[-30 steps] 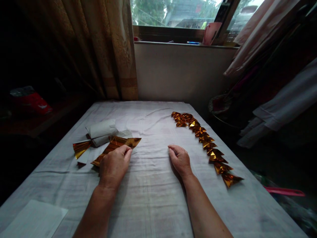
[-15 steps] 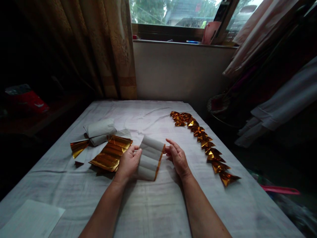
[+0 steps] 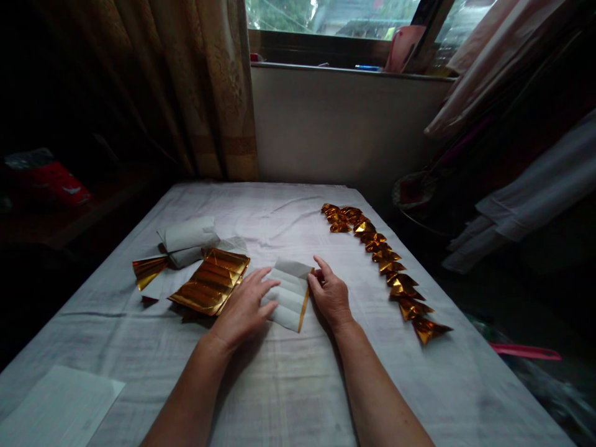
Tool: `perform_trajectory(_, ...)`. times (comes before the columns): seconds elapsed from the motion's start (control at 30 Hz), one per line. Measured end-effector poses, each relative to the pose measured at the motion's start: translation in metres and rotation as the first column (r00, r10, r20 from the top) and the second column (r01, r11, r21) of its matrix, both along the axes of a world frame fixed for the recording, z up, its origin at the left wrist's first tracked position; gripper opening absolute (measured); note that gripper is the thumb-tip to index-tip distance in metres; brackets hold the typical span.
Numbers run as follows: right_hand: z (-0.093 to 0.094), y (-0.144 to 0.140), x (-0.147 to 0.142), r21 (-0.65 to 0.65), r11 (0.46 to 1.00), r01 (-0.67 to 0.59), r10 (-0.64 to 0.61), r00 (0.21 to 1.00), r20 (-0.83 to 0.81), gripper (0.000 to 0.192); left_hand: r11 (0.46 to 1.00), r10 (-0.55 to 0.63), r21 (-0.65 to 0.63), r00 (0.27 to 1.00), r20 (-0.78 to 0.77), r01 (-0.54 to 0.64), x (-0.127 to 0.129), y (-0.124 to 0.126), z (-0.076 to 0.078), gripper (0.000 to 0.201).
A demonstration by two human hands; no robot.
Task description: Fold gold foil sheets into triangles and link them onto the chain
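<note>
Nearest lies a white sheet. The left hand spreads slack fingers over a creased paper lying between both hands; the right hand meets its gold edge, whether pinching I cannot tell. Farther, a red packet shows markings too blurred to read.

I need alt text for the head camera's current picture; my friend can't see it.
A person's open left hand overlaps the left side of a creased pale sheet over a white tablecloth, and the right hand is at the sheet's gold edge. A gold stack lies to the left; a row of folded gold pieces runs along the right.
</note>
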State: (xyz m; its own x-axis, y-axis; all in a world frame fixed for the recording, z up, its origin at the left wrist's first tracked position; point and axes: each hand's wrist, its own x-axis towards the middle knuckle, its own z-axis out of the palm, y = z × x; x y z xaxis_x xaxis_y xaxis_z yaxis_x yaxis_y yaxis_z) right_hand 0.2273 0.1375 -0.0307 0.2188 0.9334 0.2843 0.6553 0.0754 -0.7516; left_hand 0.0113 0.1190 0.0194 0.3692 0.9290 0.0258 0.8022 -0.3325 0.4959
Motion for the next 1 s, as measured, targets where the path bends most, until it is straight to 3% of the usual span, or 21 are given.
perform_trajectory(0.07, 0.000, 0.001, 0.000, -0.006, 1.000, 0.019, -0.019, 1.000, 0.002, 0.049, 0.978, -0.174, -0.129, 0.980, -0.096, 0.161, -0.002, -0.005, 0.003, 0.055)
perform_trajectory(0.13, -0.001, 0.002, 0.000, 0.011, 1.000, 0.017, -0.017, 1.000, -0.011, 0.051, 0.961, -0.228, -0.196, 0.962, -0.153, 0.196, -0.002, -0.008, 0.004, 0.067)
perform_trajectory(0.23, -0.003, 0.004, 0.003, 0.073, 0.997, 0.015, -0.011, 0.998, -0.062, 0.051, 0.970, -0.205, -0.169, 0.961, -0.186, 0.174, 0.001, -0.009, 0.002, 0.068)
perform_trajectory(0.4, -0.003, 0.008, 0.013, 0.073, 0.997, -0.003, 0.018, 0.978, -0.209, 0.044, 0.989, -0.142, 0.004, 0.971, -0.194, 0.145, 0.008, -0.007, -0.003, 0.049)
perform_trajectory(0.57, 0.001, 0.007, 0.021, 0.013, 0.985, -0.174, 0.168, 0.927, -0.334, 0.035, 0.989, -0.077, 0.111, 0.981, -0.177, 0.097, 0.016, -0.005, -0.009, 0.039)
perform_trajectory(0.63, 0.005, 0.004, 0.023, 0.001, 0.952, -0.305, 0.287, 0.895, -0.342, 0.033, 0.985, -0.057, 0.154, 0.984, -0.168, 0.083, 0.018, -0.004, -0.013, 0.034)
perform_trajectory(0.73, 0.013, -0.003, 0.025, -0.048, 0.858, -0.511, 0.478, 0.830, -0.288, 0.035, 0.978, -0.001, 0.208, 0.991, -0.131, 0.029, 0.021, -0.003, -0.020, 0.025)
perform_trajectory(0.83, 0.018, -0.006, 0.023, -0.105, 0.792, -0.601, 0.578, 0.794, -0.188, 0.050, 0.972, 0.041, 0.235, 0.997, -0.061, -0.025, 0.022, -0.002, -0.026, 0.020)
perform_trajectory(0.9, 0.017, -0.006, 0.019, -0.107, 0.810, -0.577, 0.562, 0.815, -0.145, 0.047, 0.968, 0.054, 0.246, 0.998, -0.017, -0.048, 0.021, 0.000, -0.029, 0.021)
perform_trajectory(1.0, 0.015, -0.004, 0.015, -0.108, 0.872, -0.477, 0.456, 0.873, -0.174, 0.026, 0.971, 0.053, 0.231, 0.998, 0.034, -0.060, 0.014, 0.003, -0.031, 0.031)
